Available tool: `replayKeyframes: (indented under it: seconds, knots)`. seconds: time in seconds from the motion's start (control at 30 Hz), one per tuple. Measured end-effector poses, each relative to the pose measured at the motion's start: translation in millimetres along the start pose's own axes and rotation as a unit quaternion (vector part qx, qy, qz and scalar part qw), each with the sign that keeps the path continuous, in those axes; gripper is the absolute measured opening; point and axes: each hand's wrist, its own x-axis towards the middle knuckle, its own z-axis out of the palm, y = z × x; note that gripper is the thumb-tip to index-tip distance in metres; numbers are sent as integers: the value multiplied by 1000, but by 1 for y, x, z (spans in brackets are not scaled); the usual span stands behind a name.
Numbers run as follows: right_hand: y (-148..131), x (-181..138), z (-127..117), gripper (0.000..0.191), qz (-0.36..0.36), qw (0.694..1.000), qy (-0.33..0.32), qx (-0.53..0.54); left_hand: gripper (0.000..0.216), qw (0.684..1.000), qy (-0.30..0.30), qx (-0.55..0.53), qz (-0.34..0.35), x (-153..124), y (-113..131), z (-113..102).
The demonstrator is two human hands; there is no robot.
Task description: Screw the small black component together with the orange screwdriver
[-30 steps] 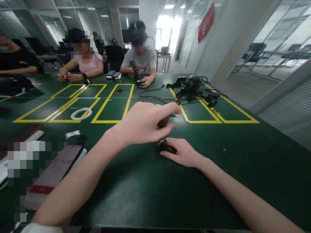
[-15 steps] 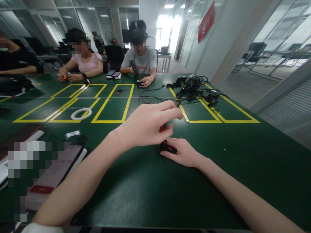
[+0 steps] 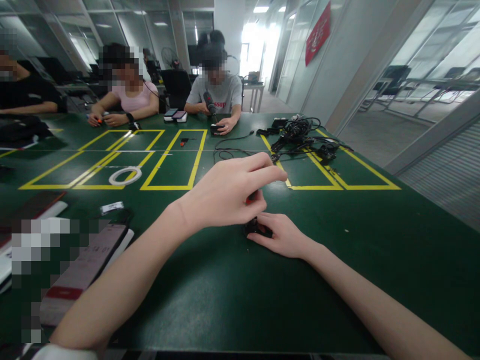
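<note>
Over the middle of the green table (image 3: 210, 295), my left hand (image 3: 228, 190) has its thumb and fingers closed round an upright red-and-black tool (image 3: 254, 198). Most of that tool is hidden by the hand, so its exact kind does not show. Below its lower end lies a small black part (image 3: 252, 227) on the tabletop. My right hand (image 3: 281, 234) pinches this part from the right side, thumb nearest me. Both hands are close together, the left one above. Whether the tool touches the part is hidden.
Phones in white holders, one phone (image 3: 84, 267), lie at left beside a white label (image 3: 111, 207). A white tape roll (image 3: 125, 175) rests on yellow tape outlines. Tangled black cables (image 3: 300, 135) lie back right. Opposite, a person (image 3: 215, 92) works with a power screwdriver (image 3: 209, 102).
My left fingers have shifted slightly, the index finger reaching a little further right, and the tool appears a bit turned. My right hand holds its place.
</note>
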Motion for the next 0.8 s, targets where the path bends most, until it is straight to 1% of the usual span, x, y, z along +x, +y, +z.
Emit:
replayKeyframes:
  seconds: [0.17,0.33,0.5,0.63,0.8]
  knots:
    - [0,0,0,31,2,1000,-4,-2,31,1000,0,13,-2,0,0,0]
    - [1,-1,1,30,6,1000,-1,0,36,1000,-4,12,7,0,1,1]
    - [0,-1,0,32,4,1000,0,0,31,1000,-6,26,0,0,0,1]
    - [0,0,0,30,6,1000,0,3,34,1000,0,18,11,1,0,1]
    - [0,0,0,32,2,1000,2,1,33,1000,-7,17,3,1,0,2]
